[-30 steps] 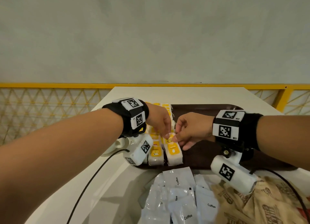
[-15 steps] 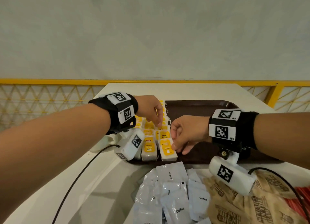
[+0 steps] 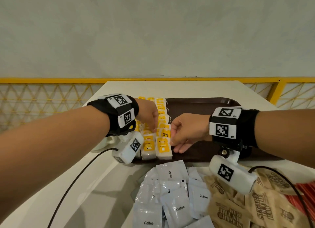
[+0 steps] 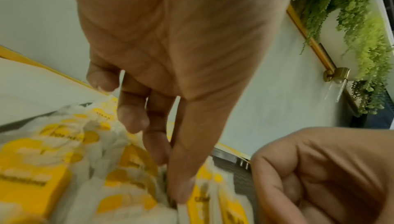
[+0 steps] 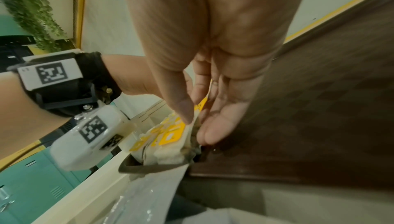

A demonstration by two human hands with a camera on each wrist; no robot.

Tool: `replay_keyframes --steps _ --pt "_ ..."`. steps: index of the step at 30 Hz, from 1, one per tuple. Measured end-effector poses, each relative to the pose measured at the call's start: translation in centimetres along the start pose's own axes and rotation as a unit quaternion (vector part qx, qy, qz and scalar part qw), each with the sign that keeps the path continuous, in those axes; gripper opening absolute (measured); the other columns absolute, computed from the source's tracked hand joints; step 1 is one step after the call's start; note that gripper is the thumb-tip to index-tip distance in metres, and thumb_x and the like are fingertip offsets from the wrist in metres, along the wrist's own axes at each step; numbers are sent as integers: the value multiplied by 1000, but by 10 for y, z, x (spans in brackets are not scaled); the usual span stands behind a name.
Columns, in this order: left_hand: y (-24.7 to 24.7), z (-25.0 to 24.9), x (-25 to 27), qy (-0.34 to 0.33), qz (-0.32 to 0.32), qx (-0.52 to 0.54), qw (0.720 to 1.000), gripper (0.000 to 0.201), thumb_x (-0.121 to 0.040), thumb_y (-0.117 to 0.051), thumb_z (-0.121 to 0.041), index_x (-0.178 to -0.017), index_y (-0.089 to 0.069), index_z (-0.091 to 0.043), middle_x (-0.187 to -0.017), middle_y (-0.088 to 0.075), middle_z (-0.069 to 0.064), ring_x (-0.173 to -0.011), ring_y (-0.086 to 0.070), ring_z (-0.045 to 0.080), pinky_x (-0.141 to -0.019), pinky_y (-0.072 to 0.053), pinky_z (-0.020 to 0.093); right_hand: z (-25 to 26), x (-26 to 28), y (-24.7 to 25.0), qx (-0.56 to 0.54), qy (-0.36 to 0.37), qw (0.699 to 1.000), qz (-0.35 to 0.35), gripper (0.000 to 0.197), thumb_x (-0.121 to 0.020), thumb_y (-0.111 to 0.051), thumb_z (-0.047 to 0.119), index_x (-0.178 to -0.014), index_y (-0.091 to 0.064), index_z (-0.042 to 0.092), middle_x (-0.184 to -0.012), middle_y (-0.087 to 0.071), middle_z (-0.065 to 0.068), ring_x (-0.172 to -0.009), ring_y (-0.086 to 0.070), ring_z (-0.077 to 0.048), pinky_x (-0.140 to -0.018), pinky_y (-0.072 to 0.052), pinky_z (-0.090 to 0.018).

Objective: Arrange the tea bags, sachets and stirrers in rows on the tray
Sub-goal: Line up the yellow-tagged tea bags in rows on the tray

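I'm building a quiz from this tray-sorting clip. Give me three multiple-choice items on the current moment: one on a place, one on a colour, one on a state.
1. Where do the white Coffee sachets lie?
A. on the tray
B. on the table, nearer the person than the tray
C. in the left hand

2. What colour are the tea bags' labels?
A. yellow
B. blue
C. red

3. What is the right hand doing?
A. lying flat on the table
B. lifting a Coffee sachet
C. pinching the edge of a tea bag

Answers:
1 B: they are heaped below the brown tray in the head view.
2 A: yellow printing shows.
3 C: the right wrist view shows thumb and fingers closed on a bag's edge.
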State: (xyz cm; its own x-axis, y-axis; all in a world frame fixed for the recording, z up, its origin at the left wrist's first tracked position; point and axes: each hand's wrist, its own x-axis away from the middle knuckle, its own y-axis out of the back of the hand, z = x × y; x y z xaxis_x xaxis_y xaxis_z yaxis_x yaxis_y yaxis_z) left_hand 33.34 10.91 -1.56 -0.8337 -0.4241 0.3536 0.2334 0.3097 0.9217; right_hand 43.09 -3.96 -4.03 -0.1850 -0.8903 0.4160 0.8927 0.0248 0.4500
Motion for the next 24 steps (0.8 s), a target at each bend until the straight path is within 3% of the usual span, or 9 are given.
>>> replay_keyframes --steps 3,7,12,16,19,22,24 --pt "6 0 9 15 5 21 1000 22 -77 -74 -43 -69 -66 -24 -68 -58 -12 -69 -50 8 -71 -42 23 -4 1 4 0 -10 1000 -27 17 -86 -60 -9 -81 -53 6 -78 -63 -17 -71 -69 -22 -63 -60 -28" --pt "-3 -3 20 -4 56 44 997 16 -76 -75 -43 -75 -74 -27 -68 -63 -18 -77 -54 4 -78 -42 23 -7 -2 6 -9 16 998 -65 17 -83 -64 -9 -83 -54 4 -75 -65 -16 -69 -69 -22 -61 -59 -26" --pt "-17 -9 23 -46 24 59 997 11 -79 -76 -28 -71 -69 -24 -63 -60 -16 -64 -52 0 -67 -39 19 -1 -6 2 -5 50 996 -76 17 -83 -68 -4 -82 -54 4 -68 -65 -12 -59 -68 -15 -60 -58 -25" --pt "-14 -3 22 4 -43 67 997 25 -74 -79 -36 -78 -71 -13 -65 -58 -10 -63 -49 4 -65 -39 21 0 -8 -2 3 47 996 -81 17 -83 -68 -4 -79 -54 5 -65 -64 -11 -53 -65 -12 -59 -58 -26" --pt "-11 5 17 28 -74 68 995 25 -77 -77 -33 -87 -74 -11 -73 -62 -9 -71 -54 8 -70 -43 22 -2 -10 -3 4 43 996 -83 15 -84 -67 -2 -81 -55 5 -69 -64 -11 -55 -64 -12 -59 -58 -26" --pt "-13 6 13 28 -65 65 995 18 -81 -74 -30 -90 -74 -15 -75 -63 -10 -70 -53 6 -66 -43 19 -4 -11 -1 -13 42 994 -99 13 -85 -66 -1 -80 -56 5 -72 -64 -11 -61 -64 -15 -62 -58 -28" --pt "-14 4 11 17 -61 76 995 13 -81 -73 -28 -88 -75 -17 -83 -67 -10 -79 -56 6 -76 -46 23 -4 -12 0 -14 38 993 -109 12 -87 -64 -2 -80 -57 5 -74 -63 -11 -64 -65 -16 -66 -58 -29"
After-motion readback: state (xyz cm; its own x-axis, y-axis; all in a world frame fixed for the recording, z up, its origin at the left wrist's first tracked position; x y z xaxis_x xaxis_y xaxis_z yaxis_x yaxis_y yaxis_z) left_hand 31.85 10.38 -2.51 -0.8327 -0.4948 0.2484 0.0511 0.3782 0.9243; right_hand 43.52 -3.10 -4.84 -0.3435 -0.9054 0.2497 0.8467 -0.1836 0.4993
